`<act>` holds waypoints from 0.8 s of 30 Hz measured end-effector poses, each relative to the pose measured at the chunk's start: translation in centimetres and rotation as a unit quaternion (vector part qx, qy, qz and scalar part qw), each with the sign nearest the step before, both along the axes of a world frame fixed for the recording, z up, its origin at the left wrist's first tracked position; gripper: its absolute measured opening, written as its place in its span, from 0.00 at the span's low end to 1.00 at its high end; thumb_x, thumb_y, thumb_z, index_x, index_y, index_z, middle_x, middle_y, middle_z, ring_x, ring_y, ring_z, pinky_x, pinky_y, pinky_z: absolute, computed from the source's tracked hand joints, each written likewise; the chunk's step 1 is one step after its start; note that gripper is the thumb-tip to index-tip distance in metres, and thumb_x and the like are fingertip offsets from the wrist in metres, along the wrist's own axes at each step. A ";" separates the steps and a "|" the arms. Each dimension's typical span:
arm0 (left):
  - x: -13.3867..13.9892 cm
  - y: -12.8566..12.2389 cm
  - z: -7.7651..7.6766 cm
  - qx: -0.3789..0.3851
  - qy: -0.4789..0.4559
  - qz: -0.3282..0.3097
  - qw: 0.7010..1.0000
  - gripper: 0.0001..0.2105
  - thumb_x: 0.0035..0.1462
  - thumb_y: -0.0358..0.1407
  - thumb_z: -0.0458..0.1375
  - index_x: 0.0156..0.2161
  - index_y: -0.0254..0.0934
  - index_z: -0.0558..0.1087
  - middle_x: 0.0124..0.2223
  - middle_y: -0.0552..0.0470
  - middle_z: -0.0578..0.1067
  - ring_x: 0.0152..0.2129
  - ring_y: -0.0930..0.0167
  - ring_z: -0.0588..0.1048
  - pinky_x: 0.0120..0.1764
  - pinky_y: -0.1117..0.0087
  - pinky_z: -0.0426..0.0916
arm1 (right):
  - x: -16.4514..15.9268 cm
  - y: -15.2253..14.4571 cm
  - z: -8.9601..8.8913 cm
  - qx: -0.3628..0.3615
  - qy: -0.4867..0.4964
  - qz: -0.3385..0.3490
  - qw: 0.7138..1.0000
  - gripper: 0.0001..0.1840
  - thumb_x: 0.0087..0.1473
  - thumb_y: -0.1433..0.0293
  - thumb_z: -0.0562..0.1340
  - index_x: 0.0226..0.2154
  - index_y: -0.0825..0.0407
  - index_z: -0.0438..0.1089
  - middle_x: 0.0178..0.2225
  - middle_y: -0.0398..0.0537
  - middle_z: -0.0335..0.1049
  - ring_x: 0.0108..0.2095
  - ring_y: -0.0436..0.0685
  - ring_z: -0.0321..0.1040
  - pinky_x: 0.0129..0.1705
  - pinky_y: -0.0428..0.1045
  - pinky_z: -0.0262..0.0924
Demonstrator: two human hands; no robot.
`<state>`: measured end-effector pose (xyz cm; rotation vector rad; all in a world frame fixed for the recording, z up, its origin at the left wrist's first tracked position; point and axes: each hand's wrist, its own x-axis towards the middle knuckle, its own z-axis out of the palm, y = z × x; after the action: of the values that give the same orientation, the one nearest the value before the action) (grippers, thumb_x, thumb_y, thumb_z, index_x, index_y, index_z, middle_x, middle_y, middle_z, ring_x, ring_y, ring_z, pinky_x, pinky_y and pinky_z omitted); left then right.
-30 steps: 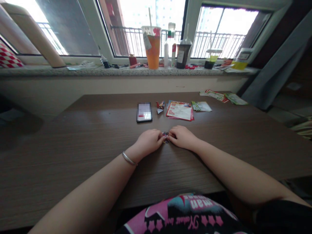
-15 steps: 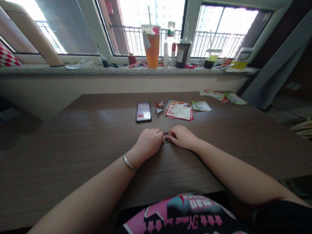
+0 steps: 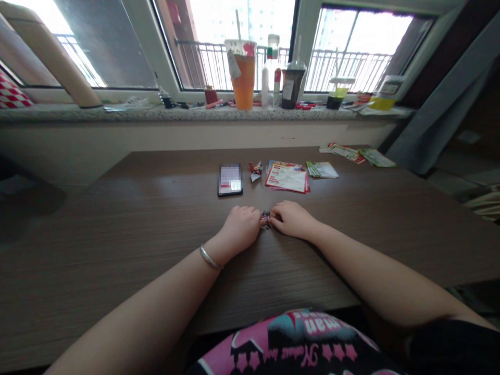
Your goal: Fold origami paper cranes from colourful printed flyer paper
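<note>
Between my two hands lies a small, crumpled, shiny multicoloured piece (image 3: 265, 219), perhaps foil or paper; its exact kind is too small to make out. My left hand (image 3: 242, 226), with a silver bangle at the wrist, is closed at its left side, fingers curled and partly hidden. From the right, my right hand (image 3: 291, 219) pinches its other side with thumb and fingertips. Both hands rest low on the brown table (image 3: 156, 229). Beyond them is a crumpled red and white wrapper (image 3: 255, 171).
A phone-like device (image 3: 230, 179) with a blurred screen lies beyond my left hand. Printed cards (image 3: 287, 177) and a smaller green stack (image 3: 322, 170) lie further right, with more cards (image 3: 346, 152) at the far corner. Cups, including an orange drink (image 3: 244, 78), line the windowsill (image 3: 175, 113).
My left wrist and bangle have shifted slightly to the right and up. Both hands stay at the small shiny piece, and the things on the table have not moved.
</note>
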<state>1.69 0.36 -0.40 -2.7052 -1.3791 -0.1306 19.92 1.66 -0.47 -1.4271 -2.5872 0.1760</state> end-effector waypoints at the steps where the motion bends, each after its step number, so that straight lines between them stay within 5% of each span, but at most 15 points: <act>1: 0.1 0.0 0.1 -0.003 0.007 0.000 1.000 0.14 0.66 0.37 0.48 0.37 0.31 0.73 0.36 0.42 0.76 0.36 0.60 0.76 0.38 0.61 0.66 | -0.1 0.0 0.1 -0.001 -0.001 -0.002 1.000 0.13 0.58 0.64 0.58 0.28 0.52 0.73 0.31 0.50 0.75 0.35 0.57 0.68 0.37 0.49 0.53; 24: -0.5 0.1 0.5 -0.089 -0.094 0.025 0.991 0.08 0.64 0.38 0.51 0.39 0.36 0.70 0.39 0.47 0.77 0.36 0.65 0.74 0.37 0.68 0.65 | 0.5 -0.1 0.1 -0.056 0.078 -0.030 0.995 0.09 0.55 0.62 0.62 0.30 0.50 0.72 0.28 0.43 0.73 0.29 0.51 0.64 0.30 0.45 0.48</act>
<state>1.19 0.41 0.09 -2.8632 -1.5796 -0.2791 20.45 1.52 -0.34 -1.4636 -2.4402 0.4134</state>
